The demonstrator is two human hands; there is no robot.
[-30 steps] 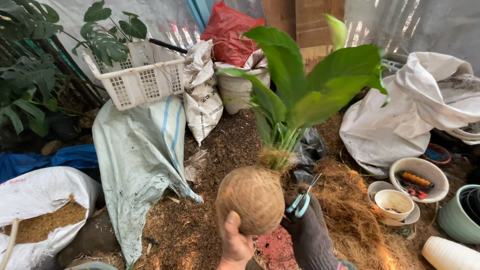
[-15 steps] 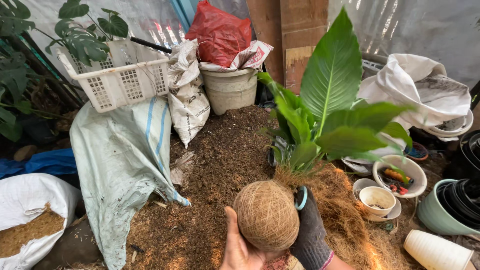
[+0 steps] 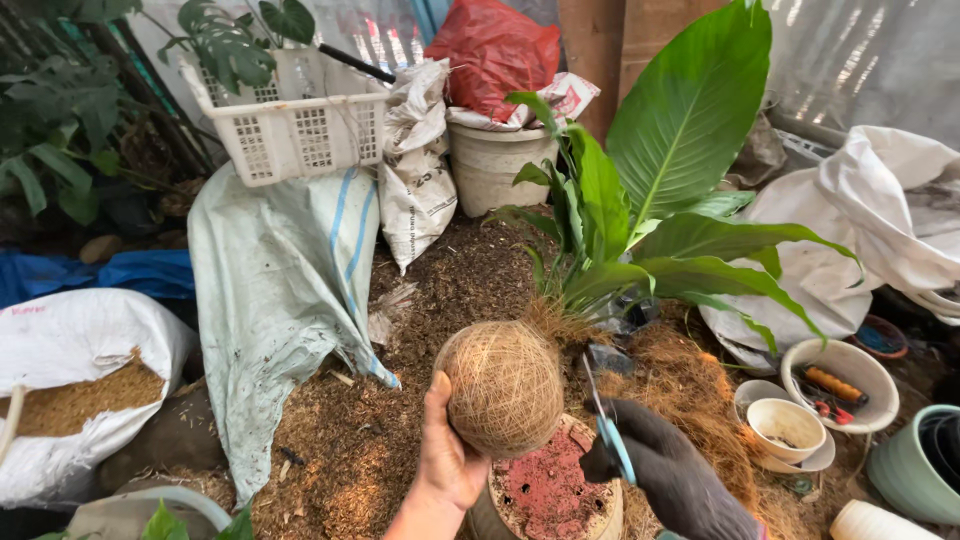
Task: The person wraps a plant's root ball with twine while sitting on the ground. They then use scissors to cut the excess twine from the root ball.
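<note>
My bare left hand (image 3: 447,462) holds up a round ball wrapped in brown coir twine (image 3: 502,385), the root ball of a broad-leaved green plant (image 3: 660,205) that leans up and to the right. My right hand (image 3: 672,474), in a dark glove, grips blue-handled scissors (image 3: 607,421) just right of the ball, blades pointing up. Below both hands stands a round reddish stump or block (image 3: 548,490).
Loose brown soil and coir fibre (image 3: 690,390) cover the ground. A white basket (image 3: 300,125), sacks (image 3: 275,290), a red bag on a bucket (image 3: 495,150), an open bag of husk (image 3: 70,400), bowls with tools (image 3: 835,375) and pots (image 3: 915,465) surround me.
The plant and its ball have tilted further right and the view has shifted down and closer. My gloved right hand with the scissors has come away from the ball's side.
</note>
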